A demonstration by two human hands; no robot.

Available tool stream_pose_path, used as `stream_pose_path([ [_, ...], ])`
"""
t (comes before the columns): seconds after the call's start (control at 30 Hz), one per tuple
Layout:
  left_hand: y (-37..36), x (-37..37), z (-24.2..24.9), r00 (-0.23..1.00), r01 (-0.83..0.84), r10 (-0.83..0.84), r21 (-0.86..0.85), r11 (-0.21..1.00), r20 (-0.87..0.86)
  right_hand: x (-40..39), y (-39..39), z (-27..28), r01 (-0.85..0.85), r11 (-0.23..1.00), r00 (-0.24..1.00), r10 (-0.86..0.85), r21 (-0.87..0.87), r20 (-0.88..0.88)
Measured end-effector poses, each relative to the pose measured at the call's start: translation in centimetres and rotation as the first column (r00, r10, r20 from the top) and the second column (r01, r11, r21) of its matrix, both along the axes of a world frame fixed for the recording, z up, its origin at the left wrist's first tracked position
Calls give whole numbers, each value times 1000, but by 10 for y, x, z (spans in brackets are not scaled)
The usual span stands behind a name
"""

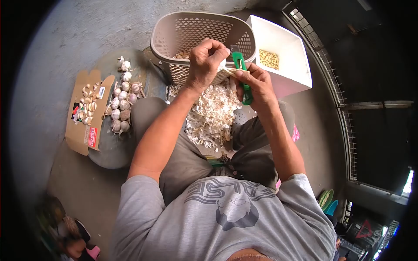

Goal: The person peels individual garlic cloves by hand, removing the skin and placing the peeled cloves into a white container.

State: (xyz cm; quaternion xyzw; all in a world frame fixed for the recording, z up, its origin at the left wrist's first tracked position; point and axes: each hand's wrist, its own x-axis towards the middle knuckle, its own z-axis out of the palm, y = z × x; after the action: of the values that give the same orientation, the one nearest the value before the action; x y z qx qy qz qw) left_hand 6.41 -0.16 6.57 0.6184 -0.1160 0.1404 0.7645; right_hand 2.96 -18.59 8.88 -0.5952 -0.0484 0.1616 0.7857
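My left hand (204, 61) is raised in front of the tall plastic basket (198, 19), thumb and fingers pinched together around a small white piece of garlic (221, 66). Beside it, my right hand (258, 85) is wrapped around a green utility knife (247, 93), blade end pointing up. A pale, dry garlic stalk or skin stretches between the two hands, under my right thumb. Fingers partly hide the garlic, so its exact shape cannot be made out. Beneath my hands lies a heap of papery garlic skins (211, 117).
At left, a round stool (115, 158) bears whole garlic bulbs (124, 104) and a cardboard piece (78, 137) with loose cloves. A white foam box (283, 39) at right holds peeled cloves (269, 59). Another person (74, 245) shows at lower left. A wall rises behind the stool.
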Motion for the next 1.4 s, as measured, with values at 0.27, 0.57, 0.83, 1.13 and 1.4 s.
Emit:
stream_pose_path([
  [0.27,-7,1,-21,803,286,-467,-448,847,-371,-2,10,8,89,992,969,-67,-86,237],
  [0.57,-25,6,-52,749,144,-507,-642,753,-426,-12,3,-16,-8,998,997,3,61,74],
  [0.83,-18,18,-41,858,129,-254,-292,948,-446,7,-34,-11,73,960,984,-25,-269,177],
  [1.13,10,36,-49,870,38,-327,-611,791,-370,162,-136,-88,352,480,932,-101,-803,348],
  [1.4,2,32,-49,850,125,-427,-669,733,-309,180,-118,-128,242,207,967,31,-948,253],
])
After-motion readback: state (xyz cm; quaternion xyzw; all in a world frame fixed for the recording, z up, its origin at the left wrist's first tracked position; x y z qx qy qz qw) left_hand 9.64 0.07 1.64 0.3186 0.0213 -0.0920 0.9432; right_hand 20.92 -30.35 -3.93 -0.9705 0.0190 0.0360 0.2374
